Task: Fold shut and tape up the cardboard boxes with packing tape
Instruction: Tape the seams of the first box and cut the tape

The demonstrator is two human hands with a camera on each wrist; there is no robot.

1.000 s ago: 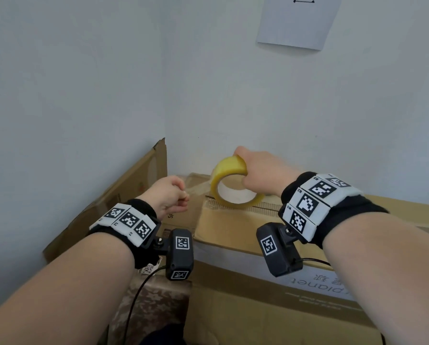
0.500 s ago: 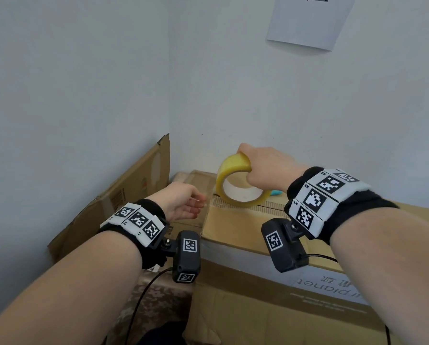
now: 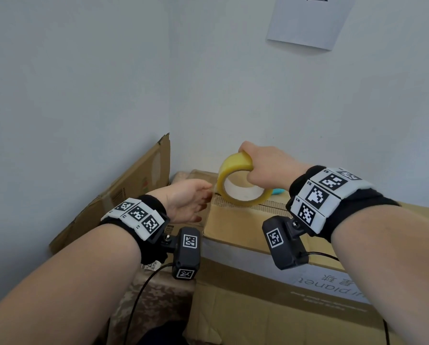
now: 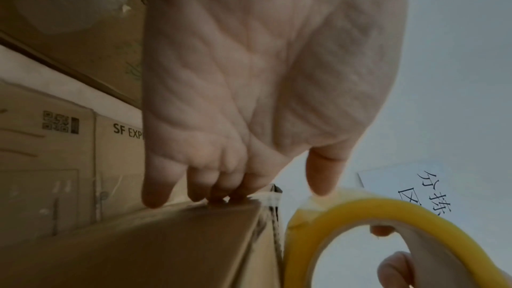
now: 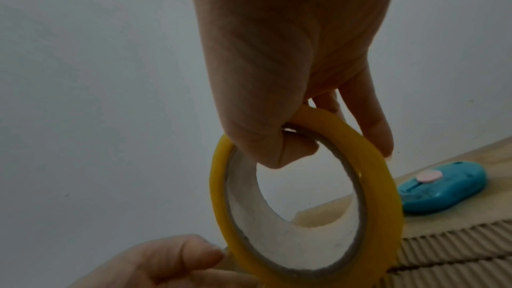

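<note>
Standing on edge at the left end of the cardboard box [image 3: 236,220] top, over the seam running from 9 to 3 o'clock: the tape roll [image 3: 238,183]. Gripping it at 12 o'clock, thumb through the core: the right hand [image 3: 265,168]. Reaching in from 9 o'clock, fingers loosely spread, possibly touching the tape's loose end: the nearer left hand [image 3: 186,200].

**Cardboard, tape and plastic**

The box [image 3: 236,220] at centre is matt brown cardboard, its top edge showing rough corrugated ribbing. The tape roll [image 3: 243,181] is glossy yellow film on a dull white paper core. At right, the cutter [image 5: 443,187] is smooth turquoise plastic.
</note>
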